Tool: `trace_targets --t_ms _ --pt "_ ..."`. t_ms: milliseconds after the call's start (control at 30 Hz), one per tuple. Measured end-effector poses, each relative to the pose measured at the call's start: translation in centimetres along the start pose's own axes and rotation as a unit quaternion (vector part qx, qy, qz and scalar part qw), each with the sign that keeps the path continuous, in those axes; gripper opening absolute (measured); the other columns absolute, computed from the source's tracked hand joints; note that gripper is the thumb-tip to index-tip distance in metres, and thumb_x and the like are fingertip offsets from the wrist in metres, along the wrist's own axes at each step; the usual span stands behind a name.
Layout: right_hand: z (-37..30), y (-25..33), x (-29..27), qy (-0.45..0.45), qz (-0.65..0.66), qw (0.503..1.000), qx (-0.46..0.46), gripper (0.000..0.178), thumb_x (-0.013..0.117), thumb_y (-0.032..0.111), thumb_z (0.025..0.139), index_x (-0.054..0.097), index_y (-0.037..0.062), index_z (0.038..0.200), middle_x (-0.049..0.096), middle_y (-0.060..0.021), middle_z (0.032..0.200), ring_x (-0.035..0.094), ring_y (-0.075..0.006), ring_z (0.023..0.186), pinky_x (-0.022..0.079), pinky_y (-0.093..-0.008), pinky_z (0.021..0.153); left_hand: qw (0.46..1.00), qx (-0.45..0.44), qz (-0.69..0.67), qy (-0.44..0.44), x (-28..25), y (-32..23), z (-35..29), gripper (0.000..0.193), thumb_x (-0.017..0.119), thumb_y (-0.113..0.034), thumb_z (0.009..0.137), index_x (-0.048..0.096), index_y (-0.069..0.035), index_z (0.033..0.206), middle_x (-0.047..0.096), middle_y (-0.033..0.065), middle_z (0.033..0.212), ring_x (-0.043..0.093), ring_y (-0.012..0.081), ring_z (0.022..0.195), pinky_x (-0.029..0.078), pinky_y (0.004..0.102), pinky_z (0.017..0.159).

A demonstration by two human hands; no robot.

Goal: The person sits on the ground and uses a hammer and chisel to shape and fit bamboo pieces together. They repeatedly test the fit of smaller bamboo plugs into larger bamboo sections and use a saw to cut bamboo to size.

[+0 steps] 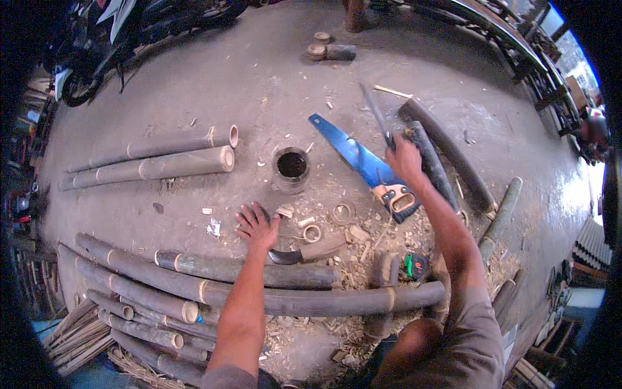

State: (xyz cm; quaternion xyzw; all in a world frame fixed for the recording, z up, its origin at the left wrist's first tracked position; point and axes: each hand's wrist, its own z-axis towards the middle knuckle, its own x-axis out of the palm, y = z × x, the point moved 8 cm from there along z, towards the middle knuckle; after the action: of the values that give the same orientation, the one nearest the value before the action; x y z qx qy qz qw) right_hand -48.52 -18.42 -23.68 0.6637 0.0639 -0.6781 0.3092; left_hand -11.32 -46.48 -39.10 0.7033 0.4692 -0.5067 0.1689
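My right hand (405,159) is closed round the dark handle of a long narrow blade (374,110), which points up and away and is blurred at its tip. Just left of that hand lies a handsaw (356,152) with a blue blade and a tan and black handle. My left hand (257,227) is open, fingers spread, with nothing in it. Close by its wrist rests a curved machete (314,250) with a wooden handle. A long bamboo pole (298,301) runs crosswise in front of me, under my left forearm and across shorter bamboo pieces.
Several bamboo poles (139,292) are stacked at left; two more (162,165) lie beyond. A round dark-mouthed container (291,165) stands mid-floor. Wood chips surround a green and black tape measure (414,264). Dark bamboo (450,152) lies right; a motorcycle (81,81) is parked far left.
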Motion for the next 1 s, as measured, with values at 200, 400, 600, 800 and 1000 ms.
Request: trace_targets --t_ms 200,400,600,800,1000 --pt "22.5 4.4 4.0 -0.082 -0.071 0.994 -0.031 0.022 0.057 0.022 0.091 0.064 0.0054 0.104 0.071 -0.0233 0.093 0.068 -0.0474 0.089 0.055 -0.0578 0.077 1.000 -0.004 0.001 -0.007 0.0 0.6 0.0 0.096 0.044 -0.066 0.096 0.002 -0.011 0.163 -0.013 0.0220 0.167 -0.017 0.0489 0.151 -0.006 0.0746 0.112" --pt "32.1 1.1 6.4 -0.056 -0.091 0.994 -0.016 0.023 0.054 0.019 0.090 0.067 0.0062 0.104 0.070 -0.0260 0.096 0.068 -0.0466 0.088 0.054 -0.0572 0.078 0.999 0.030 -0.017 -0.009 -0.1 -1.5 0.6 0.096 0.047 -0.065 0.095 0.004 -0.011 0.163 -0.011 0.0229 0.167 -0.015 0.0499 0.151 -0.005 0.0758 0.112" --pt "5.0 2.9 1.0 0.102 0.018 0.994 0.044 0.051 0.067 0.019 0.088 0.054 0.0019 0.134 0.067 -0.0305 0.105 0.065 -0.0468 0.101 0.052 -0.0537 0.084 1.000 -0.008 0.000 -0.022 -0.5 0.6 -0.1 0.098 0.050 -0.066 0.093 0.006 -0.013 0.163 -0.010 0.0222 0.167 -0.013 0.0502 0.151 -0.002 0.0770 0.111" --pt "-15.5 -3.5 -0.3 0.013 0.178 0.971 0.157 0.046 0.070 0.017 0.085 0.058 -0.0003 0.127 0.071 -0.0186 0.104 0.069 -0.0284 0.098 0.052 -0.0398 0.087 1.000 -0.003 0.000 -0.007 1.3 0.8 0.7 0.099 0.049 -0.067 0.093 0.003 -0.014 0.163 -0.010 0.0216 0.168 -0.014 0.0500 0.151 -0.004 0.0754 0.112" --pt "-0.6 -0.3 3.1 -0.053 0.160 0.985 0.030 0.058 0.074 0.023 0.078 0.059 -0.0012 0.128 0.054 -0.0291 0.133 0.055 -0.0466 0.121 0.046 -0.0488 0.103 0.999 -0.012 0.038 -0.021 0.6 0.0 1.2 0.099 0.043 -0.073 0.093 0.000 -0.018 0.163 -0.009 0.0189 0.168 -0.014 0.0486 0.152 -0.004 0.0739 0.114"
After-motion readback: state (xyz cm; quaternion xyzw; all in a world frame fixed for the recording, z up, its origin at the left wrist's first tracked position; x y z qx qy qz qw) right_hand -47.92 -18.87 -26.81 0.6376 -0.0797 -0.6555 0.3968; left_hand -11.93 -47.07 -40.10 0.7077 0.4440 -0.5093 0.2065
